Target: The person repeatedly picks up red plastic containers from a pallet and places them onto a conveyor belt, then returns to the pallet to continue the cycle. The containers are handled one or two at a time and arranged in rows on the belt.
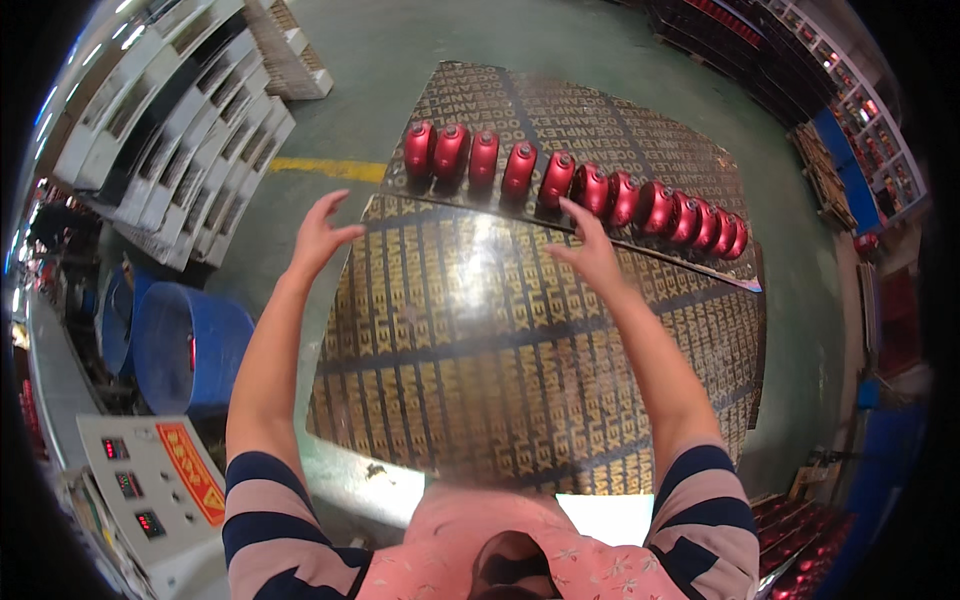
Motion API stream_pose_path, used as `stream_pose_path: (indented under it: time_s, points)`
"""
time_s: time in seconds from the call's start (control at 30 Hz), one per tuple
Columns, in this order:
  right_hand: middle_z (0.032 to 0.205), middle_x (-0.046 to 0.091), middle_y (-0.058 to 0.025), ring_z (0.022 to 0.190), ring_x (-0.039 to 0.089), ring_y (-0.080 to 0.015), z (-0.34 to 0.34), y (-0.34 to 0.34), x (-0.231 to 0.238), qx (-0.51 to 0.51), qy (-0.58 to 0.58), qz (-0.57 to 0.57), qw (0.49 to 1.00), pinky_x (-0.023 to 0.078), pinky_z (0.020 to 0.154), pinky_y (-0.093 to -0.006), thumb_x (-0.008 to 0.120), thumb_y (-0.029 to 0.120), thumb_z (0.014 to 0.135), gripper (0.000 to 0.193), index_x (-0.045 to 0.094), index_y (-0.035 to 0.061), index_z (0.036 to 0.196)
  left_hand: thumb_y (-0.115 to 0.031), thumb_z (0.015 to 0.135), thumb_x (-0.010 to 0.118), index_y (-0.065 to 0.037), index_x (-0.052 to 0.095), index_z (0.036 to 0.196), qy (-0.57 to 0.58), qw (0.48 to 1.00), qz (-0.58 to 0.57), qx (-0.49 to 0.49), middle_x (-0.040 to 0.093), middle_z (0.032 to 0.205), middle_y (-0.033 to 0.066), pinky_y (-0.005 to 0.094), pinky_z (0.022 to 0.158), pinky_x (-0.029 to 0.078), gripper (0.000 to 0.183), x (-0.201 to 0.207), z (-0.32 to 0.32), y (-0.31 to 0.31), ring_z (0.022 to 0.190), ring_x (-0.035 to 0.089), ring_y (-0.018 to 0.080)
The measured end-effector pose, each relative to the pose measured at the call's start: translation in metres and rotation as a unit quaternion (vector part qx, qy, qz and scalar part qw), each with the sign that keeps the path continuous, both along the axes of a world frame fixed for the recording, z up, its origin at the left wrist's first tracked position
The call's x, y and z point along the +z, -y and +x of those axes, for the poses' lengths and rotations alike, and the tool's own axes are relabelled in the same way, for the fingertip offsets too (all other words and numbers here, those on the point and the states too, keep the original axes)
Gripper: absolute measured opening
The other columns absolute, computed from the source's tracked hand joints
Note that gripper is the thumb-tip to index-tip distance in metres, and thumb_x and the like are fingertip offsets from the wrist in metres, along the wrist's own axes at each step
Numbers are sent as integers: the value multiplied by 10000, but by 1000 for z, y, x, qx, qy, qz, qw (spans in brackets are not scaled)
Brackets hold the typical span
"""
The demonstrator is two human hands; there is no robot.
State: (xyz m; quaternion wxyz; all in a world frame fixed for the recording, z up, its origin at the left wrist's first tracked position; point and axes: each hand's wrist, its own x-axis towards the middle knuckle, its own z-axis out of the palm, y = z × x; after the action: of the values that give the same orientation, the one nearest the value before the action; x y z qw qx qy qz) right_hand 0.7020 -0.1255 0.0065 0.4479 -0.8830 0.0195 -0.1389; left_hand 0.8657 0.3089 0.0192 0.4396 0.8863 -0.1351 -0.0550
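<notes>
A row of glossy red, rounded metal pieces [518, 172], each with a small stud on top, stands on edge across a dark board [420, 300] with gold print. My left hand [325, 236] hovers by the board's left edge, below the left end of the row, fingers spread and nothing in them. Close in front of the middle of the row is my right hand [590, 252], thumb and fingers apart. Its fingertip reaches near one red piece [557, 180]; whether it touches cannot be made out. No piece sits in either hand.
Blue drums [195, 345] stand at the left, behind a grey control box [150, 500] with red displays. White stacked racks [190, 130] are at the far left. More red pieces [800, 540] lie at the lower right, and shelving [870, 130] lines the far right.
</notes>
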Motion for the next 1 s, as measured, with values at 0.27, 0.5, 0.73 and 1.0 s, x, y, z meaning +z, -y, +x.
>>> stream_pose_path:
  time_s: [0.27, 0.5, 0.73, 1.0]
  points:
    - [1377, 522, -153, 1246, 478, -330, 199, 7, -52, -46, -22, -224, 973, 387, 1063, -395, 853, 362, 648, 823, 523, 191, 1383, -286, 613, 876, -192, 595, 1296, 180, 975, 96, -87, 567, 1333, 111, 386, 1066, 391, 744, -70, 180, 144, 1275, 475, 300]
    - [994, 567, -23, 840, 552, -161, 253, 8, -58, 5, -102, -119, 988, 483, 798, -300, 807, 323, 756, 510, 667, 226, 1236, -259, 672, 831, -210, 677, 1188, 145, 971, 58, -182, 648, 1103, 29, 387, 977, 451, 540, -80, 213, 173, 1058, 554, 249]
    - [828, 610, -30, 778, 593, -178, 261, 3, -61, 26, -55, -124, 990, 480, 742, -314, 768, 325, 795, 334, 733, 188, 1098, -215, 704, 812, -174, 712, 1106, 123, 948, -1, -295, 623, 937, 45, 347, 820, 501, 416, -68, 226, 200, 915, 613, 244]
    - [797, 653, -43, 786, 649, -241, 261, -2, -71, -6, 12, -137, 990, 508, 720, -364, 747, 351, 756, 277, 749, 173, 968, -210, 752, 777, -120, 734, 1014, 174, 952, 4, -250, 633, 834, 62, 338, 714, 494, 280, -78, 226, 192, 779, 628, 226]
